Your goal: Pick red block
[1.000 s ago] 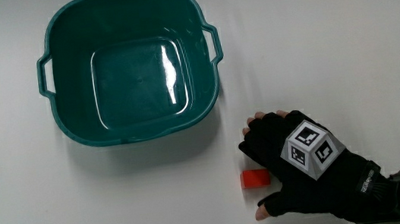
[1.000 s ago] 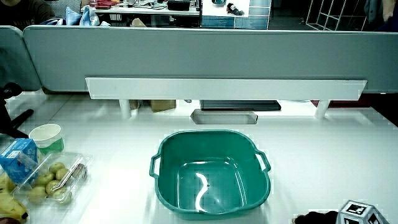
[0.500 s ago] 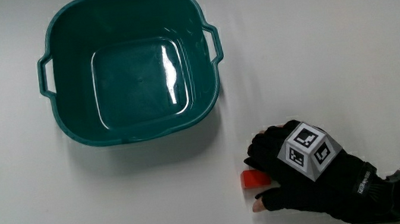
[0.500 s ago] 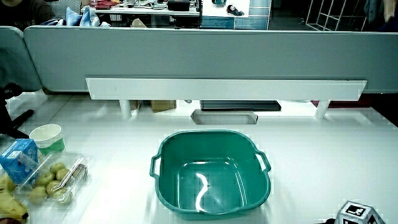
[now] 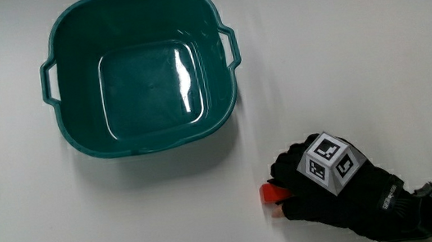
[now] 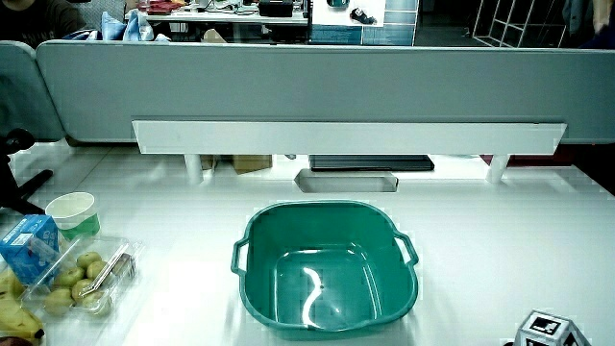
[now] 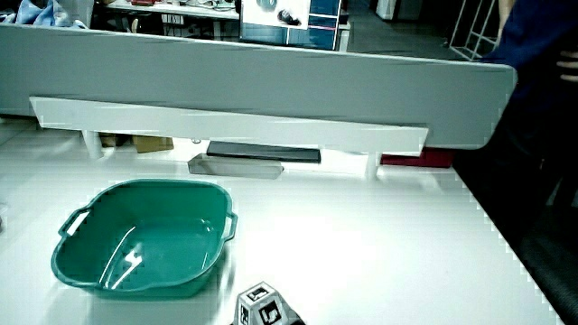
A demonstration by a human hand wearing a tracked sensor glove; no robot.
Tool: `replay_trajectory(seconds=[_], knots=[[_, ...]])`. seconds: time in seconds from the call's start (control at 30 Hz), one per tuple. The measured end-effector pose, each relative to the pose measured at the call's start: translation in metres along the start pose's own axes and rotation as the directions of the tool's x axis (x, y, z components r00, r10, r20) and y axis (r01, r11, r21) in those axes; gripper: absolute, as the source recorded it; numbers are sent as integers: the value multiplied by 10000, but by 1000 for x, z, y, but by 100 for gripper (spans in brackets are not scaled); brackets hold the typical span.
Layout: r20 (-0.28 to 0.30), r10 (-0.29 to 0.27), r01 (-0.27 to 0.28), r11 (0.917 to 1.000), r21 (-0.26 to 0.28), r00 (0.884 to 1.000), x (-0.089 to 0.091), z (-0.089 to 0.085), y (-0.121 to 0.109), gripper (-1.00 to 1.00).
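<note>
In the main view a small red block (image 5: 272,193) lies on the white table, nearer to the person than the green basin (image 5: 86,141). The gloved hand (image 5: 290,188) is curled over the block, its fingers closed around it so that only the block's end shows. The patterned cube (image 5: 331,163) sits on the hand's back. In both side views only the cube (image 6: 545,330) (image 7: 261,306) shows at the table's near edge; the block and the fingers are hidden there.
The green basin (image 6: 252,234) (image 7: 219,194) has nothing in it and has two handles. A paper cup (image 6: 73,210), a blue carton (image 6: 30,245) and a clear box of fruit (image 6: 85,276) stand at the table's edge. A low grey partition (image 6: 307,86) closes the table.
The hand has slid over the red block and its fingers have curled from spread to closed around it. The block now shows less. The basin has not moved.
</note>
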Motion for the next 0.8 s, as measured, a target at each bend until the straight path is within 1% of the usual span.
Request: replay_trajectory(seconds=[0.2, 0.27, 0.33, 0.43, 0.47, 0.5, 0.57, 0.6, 0.8], knots=[[123, 40, -40, 10000, 13, 9999, -2, 1, 0, 85], [121, 143, -145, 9998, 125, 9998, -3, 1, -1, 89], [228, 93, -98, 9996, 248, 9997, -3, 2, -2, 93], [247, 157, -161, 9997, 169, 9996, -3, 1, -1, 100], [328, 144, -154, 9994, 302, 9994, -4, 3, -3, 100], [217, 178, -183, 9996, 227, 9996, -3, 1, -2, 100], [290, 188, -198, 9992, 337, 9994, -4, 3, -3, 100], [228, 232, -240, 9991, 345, 9995, -3, 3, -3, 100], [134, 277, -283, 9984, 481, 9995, -1, 11, -7, 100]])
